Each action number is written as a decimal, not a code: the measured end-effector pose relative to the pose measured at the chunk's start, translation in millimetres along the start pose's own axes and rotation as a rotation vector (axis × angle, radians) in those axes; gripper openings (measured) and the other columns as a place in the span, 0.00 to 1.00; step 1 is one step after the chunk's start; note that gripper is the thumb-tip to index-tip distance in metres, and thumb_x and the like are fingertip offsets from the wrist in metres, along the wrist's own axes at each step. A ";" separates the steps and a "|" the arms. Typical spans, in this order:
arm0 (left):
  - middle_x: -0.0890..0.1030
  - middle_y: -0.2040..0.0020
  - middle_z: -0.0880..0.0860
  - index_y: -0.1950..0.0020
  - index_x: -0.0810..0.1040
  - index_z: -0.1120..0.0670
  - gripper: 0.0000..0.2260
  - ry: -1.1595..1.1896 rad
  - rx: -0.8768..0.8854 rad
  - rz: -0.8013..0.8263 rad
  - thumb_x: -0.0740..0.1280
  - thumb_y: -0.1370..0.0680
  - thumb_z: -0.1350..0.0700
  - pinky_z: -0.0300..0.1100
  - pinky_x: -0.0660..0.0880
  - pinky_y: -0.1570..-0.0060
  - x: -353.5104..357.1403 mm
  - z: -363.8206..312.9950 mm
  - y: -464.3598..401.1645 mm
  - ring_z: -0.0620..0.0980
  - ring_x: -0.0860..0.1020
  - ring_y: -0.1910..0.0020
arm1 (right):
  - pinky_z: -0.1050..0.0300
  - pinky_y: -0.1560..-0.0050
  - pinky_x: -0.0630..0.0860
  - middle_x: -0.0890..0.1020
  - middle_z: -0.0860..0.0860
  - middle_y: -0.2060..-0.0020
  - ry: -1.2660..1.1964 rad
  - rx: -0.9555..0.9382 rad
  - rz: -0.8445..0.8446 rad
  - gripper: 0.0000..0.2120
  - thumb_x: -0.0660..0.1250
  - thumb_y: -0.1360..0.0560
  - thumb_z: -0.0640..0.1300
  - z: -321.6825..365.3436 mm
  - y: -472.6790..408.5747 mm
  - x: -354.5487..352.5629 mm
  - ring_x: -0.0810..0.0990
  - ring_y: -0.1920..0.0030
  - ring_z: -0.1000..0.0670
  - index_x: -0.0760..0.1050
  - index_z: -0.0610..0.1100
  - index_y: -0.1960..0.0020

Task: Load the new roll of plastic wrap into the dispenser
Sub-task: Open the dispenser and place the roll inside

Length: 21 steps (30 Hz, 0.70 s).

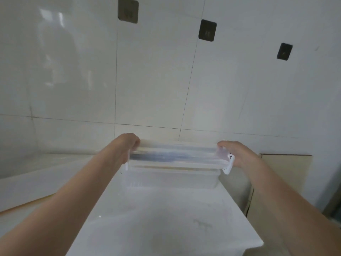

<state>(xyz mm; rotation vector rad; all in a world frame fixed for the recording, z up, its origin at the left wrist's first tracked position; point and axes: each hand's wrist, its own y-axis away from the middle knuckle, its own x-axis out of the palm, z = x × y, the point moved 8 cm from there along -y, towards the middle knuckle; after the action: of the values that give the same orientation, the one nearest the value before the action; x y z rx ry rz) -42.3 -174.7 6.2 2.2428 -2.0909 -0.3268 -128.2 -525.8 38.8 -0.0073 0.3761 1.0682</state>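
A long clear and white plastic wrap dispenser lies crosswise at the far end of a white counter, blurred by motion. A roll seems to lie inside it, but I cannot tell for sure. My left hand grips the dispenser's left end with closed fingers. My right hand holds its right end, next to a white end piece. Both forearms reach forward from the bottom corners.
A glossy white tiled wall rises right behind the dispenser, with three dark square patches high up. A beige board leans to the right of the counter. The counter's right edge drops off near my right forearm.
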 end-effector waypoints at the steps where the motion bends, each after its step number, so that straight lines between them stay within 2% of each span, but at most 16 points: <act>1: 0.66 0.59 0.56 0.65 0.66 0.58 0.06 0.002 -0.008 0.000 0.59 0.29 0.66 0.38 0.57 0.69 -0.1 1.4 -5.5 0.53 0.64 0.63 | 0.58 0.64 0.70 0.73 0.44 0.72 0.001 -0.011 -0.003 0.08 0.64 0.31 0.34 3.4 -5.9 1.6 0.72 0.70 0.45 0.72 0.39 0.69; 3: 0.65 0.62 0.55 0.68 0.64 0.57 0.08 0.013 -0.028 -0.004 0.59 0.31 0.66 0.38 0.57 0.69 -1.6 6.1 -15.7 0.52 0.62 0.65 | 0.58 0.64 0.69 0.73 0.44 0.72 0.011 -0.024 -0.007 0.09 0.63 0.30 0.33 8.6 -14.9 6.8 0.72 0.70 0.45 0.71 0.39 0.69; 6: 0.67 0.56 0.57 0.67 0.66 0.57 0.05 0.058 -0.051 -0.015 0.61 0.34 0.64 0.39 0.59 0.66 -2.3 10.8 -27.1 0.54 0.65 0.57 | 0.58 0.61 0.68 0.74 0.44 0.73 0.036 -0.018 -0.003 0.09 0.63 0.31 0.34 10.6 -29.2 15.3 0.72 0.69 0.45 0.72 0.40 0.70; 9: 0.66 0.55 0.56 0.66 0.66 0.57 0.06 0.048 -0.052 0.000 0.60 0.41 0.63 0.40 0.59 0.64 -0.1 9.8 -34.3 0.53 0.64 0.55 | 0.55 0.58 0.67 0.74 0.44 0.69 0.055 0.016 -0.006 0.06 0.65 0.34 0.36 4.9 -40.6 20.3 0.71 0.66 0.45 0.73 0.41 0.69; 12: 0.65 0.57 0.56 0.68 0.63 0.56 0.07 -0.025 -0.047 0.014 0.59 0.34 0.65 0.39 0.56 0.64 3.2 7.2 -36.0 0.53 0.62 0.56 | 0.57 0.62 0.64 0.70 0.45 0.66 0.080 0.060 -0.005 0.07 0.66 0.34 0.37 -4.1 -45.3 21.3 0.68 0.63 0.45 0.71 0.42 0.69; 17: 0.62 0.65 0.54 0.70 0.61 0.56 0.10 -0.082 -0.040 0.004 0.57 0.31 0.67 0.38 0.53 0.69 4.6 5.6 -39.4 0.51 0.58 0.68 | 0.59 0.65 0.65 0.70 0.46 0.70 0.073 0.070 0.013 0.08 0.66 0.31 0.37 -9.9 -53.9 24.8 0.68 0.71 0.46 0.71 0.41 0.68; 21: 0.63 0.62 0.55 0.69 0.61 0.56 0.10 -0.046 -0.035 0.021 0.59 0.33 0.67 0.39 0.53 0.67 2.9 5.2 -37.0 0.50 0.58 0.66 | 0.59 0.66 0.64 0.68 0.46 0.70 0.095 0.073 0.029 0.09 0.66 0.32 0.37 -10.5 -58.9 28.6 0.65 0.71 0.47 0.69 0.41 0.69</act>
<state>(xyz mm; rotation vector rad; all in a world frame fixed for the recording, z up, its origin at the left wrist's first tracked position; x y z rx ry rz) -6.9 -174.1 -6.1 2.2136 -2.1120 -0.4138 -68.9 -532.1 10.0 0.0124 0.5026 1.0845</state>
